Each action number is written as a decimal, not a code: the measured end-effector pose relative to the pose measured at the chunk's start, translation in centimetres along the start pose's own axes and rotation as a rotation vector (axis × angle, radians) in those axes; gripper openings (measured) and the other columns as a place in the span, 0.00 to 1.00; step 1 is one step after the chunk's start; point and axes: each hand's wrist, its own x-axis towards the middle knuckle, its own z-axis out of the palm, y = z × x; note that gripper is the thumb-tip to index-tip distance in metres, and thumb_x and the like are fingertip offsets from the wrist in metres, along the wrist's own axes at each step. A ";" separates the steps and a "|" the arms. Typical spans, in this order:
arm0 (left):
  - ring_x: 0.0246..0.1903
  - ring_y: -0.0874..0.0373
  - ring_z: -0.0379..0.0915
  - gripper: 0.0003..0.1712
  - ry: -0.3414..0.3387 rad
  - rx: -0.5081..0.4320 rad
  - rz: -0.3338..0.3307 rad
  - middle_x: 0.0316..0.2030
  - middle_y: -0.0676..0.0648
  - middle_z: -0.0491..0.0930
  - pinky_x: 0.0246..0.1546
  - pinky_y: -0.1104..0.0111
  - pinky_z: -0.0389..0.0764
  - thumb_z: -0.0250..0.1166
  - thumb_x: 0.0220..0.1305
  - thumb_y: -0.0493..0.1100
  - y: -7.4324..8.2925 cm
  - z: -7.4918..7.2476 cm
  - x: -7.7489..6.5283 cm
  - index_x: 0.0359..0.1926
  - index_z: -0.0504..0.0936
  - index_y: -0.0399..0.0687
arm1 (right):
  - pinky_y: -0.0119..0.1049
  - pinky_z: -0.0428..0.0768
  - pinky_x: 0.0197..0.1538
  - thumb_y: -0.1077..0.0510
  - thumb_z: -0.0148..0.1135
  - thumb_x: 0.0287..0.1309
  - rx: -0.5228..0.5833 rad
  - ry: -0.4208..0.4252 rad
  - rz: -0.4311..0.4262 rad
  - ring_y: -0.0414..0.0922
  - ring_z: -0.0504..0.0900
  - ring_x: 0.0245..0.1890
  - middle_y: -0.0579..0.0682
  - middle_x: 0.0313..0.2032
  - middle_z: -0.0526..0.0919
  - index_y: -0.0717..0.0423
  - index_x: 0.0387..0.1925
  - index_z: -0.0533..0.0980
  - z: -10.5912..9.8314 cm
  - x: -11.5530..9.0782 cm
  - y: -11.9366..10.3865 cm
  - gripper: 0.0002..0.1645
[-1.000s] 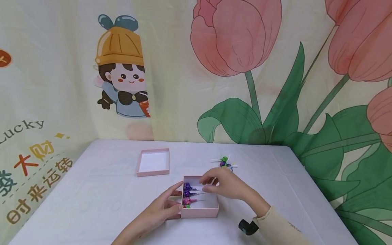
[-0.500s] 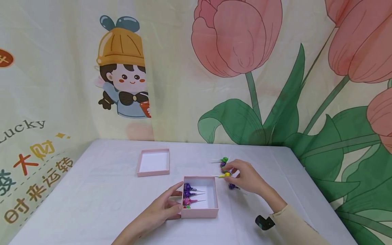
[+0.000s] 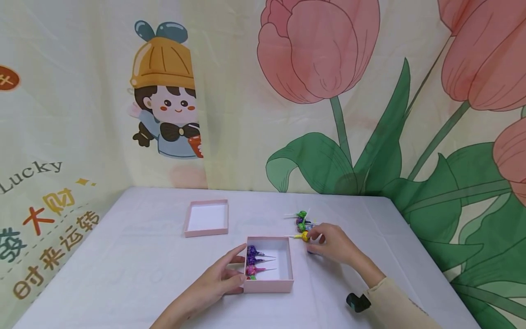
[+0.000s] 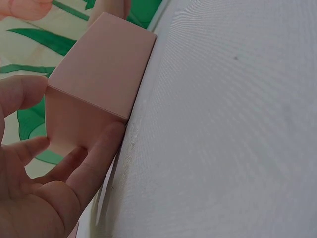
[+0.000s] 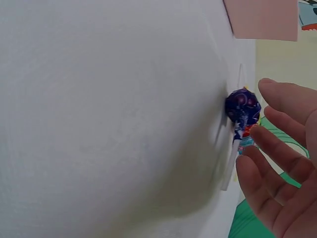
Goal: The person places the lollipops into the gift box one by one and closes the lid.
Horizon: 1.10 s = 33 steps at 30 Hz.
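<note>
My left hand [image 3: 218,276] rests its spread fingertips and thumb against the left side of an open pink box [image 3: 269,287]; the left wrist view shows them on the pink wall [image 4: 99,69]. Along the box's left inside lie several wrapped lollipops, including purple ones [image 3: 251,261] and a pink one [image 3: 251,270]. My right hand [image 3: 334,244] hovers beside loose lollipops right of the box, nearest a yellow one [image 3: 304,236]. In the right wrist view, its thumb and fingers stand apart around a dark blue-purple lollipop [image 5: 242,105] with a white stick.
The pink box lid [image 3: 205,234] lies with its hollow side up at the back left. More loose lollipops, with a green one [image 3: 302,214] farthest back, lie behind the right hand on the white-covered table [image 3: 123,265]. A printed curtain hangs behind.
My right hand has left the space over the box, moved right to the loose lollipops and then come slightly nearer the table's front. The left hand and box have stayed put.
</note>
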 end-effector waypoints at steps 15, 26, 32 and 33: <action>0.57 0.48 0.74 0.47 0.007 0.022 -0.003 0.75 0.30 0.60 0.53 0.59 0.89 0.66 0.76 0.42 -0.1 0.1 0.1 0.86 0.52 0.54 | 0.30 0.78 0.30 0.56 0.80 0.59 0.023 -0.061 0.035 0.42 0.76 0.31 0.41 0.32 0.82 0.51 0.43 0.88 0.1 -0.4 0.6 0.11; 0.57 0.48 0.75 0.46 0.019 0.023 -0.013 0.74 0.29 0.60 0.53 0.59 0.90 0.67 0.76 0.43 0.2 0.1 0.2 0.85 0.53 0.53 | 0.30 0.78 0.30 0.56 0.79 0.60 0.021 -0.105 0.052 0.41 0.76 0.31 0.40 0.29 0.81 0.49 0.43 0.89 -0.3 -0.7 0.7 0.10; 0.57 0.47 0.75 0.46 0.025 0.029 -0.017 0.74 0.30 0.61 0.52 0.59 0.90 0.68 0.75 0.43 0.2 0.1 0.2 0.85 0.54 0.54 | 0.31 0.80 0.33 0.58 0.79 0.60 0.007 -0.131 0.061 0.41 0.77 0.32 0.39 0.31 0.82 0.51 0.48 0.89 -0.3 -0.8 0.8 0.14; 0.57 0.47 0.75 0.46 0.027 0.032 -0.018 0.74 0.30 0.61 0.52 0.59 0.90 0.68 0.75 0.43 0.2 0.1 0.2 0.85 0.54 0.55 | 0.31 0.80 0.33 0.58 0.79 0.60 0.006 -0.133 0.062 0.41 0.77 0.32 0.39 0.31 0.82 0.51 0.48 0.89 -0.3 -0.8 0.8 0.13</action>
